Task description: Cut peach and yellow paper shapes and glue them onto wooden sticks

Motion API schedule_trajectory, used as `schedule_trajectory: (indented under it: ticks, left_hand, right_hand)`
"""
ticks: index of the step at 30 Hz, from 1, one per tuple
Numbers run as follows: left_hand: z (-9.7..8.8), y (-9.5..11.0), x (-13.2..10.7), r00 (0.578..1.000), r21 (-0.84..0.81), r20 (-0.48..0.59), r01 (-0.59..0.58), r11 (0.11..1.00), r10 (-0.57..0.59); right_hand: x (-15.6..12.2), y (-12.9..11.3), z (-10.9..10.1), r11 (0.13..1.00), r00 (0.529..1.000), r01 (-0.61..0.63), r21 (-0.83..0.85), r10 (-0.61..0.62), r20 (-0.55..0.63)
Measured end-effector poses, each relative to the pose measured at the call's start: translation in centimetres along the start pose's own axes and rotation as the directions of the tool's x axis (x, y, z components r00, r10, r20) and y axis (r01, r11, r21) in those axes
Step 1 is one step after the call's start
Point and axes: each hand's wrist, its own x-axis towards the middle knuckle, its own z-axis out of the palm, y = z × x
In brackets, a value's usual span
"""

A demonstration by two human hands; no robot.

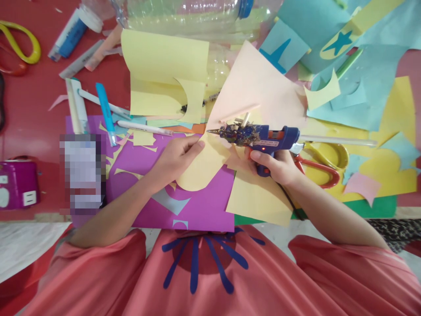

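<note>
My right hand (276, 164) is wrapped round the handle of a blue hot glue gun (286, 137). A clear glue stick (342, 140) sticks out of its back, and a small red light glows on its side. Dark, stringy residue coats the front of the gun. Its metal tip points left, at the edge of a pale yellow paper cutout (197, 169) with a rounded end. Thumb and fingers of my left hand (182, 158) pinch that cutout close to the tip. Beneath lies a purple sheet (210, 210).
Scissors with yellow and red handles (335, 177) lie right of my right hand. Markers (105, 109), a phone-like blurred object (82, 175) and a purple box (19, 184) are at left. Behind are a clear plastic bottle (184, 13), curled yellow paper (164, 57) and blue paper pieces (355, 105).
</note>
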Motion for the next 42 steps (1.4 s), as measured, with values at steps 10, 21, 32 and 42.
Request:
schedule_trajectory:
  ticks: [10, 21, 32, 42]
  left_hand:
    - [0.04, -0.01, -0.05, 1.0, 0.008, -0.004, -0.01, 1.0, 0.01]
    - [0.1, 0.06, -0.14, 1.0, 0.001, -0.015, -0.002, 1.0, 0.002]
    - [0.06, 0.4, -0.1, 0.999, 0.001, -0.03, -0.016, 1.0, 0.016]
    - [0.06, 0.5, -0.17, 0.999, -0.003, -0.048, -0.011, 1.0, 0.011]
  right_hand:
    - [-0.02, -0.2, -0.04, 1.0, 1.0, 0.005, -0.018, -0.005, 0.009]
    - [-0.07, -0.14, -0.06, 0.999, 1.0, 0.005, -0.036, -0.005, 0.001]
    - [-0.13, -0.1, -0.13, 0.999, 1.0, 0.01, -0.042, -0.011, -0.006]
    - [-0.13, 0.0, -0.14, 1.0, 1.0, -0.002, -0.016, 0.002, 0.003]
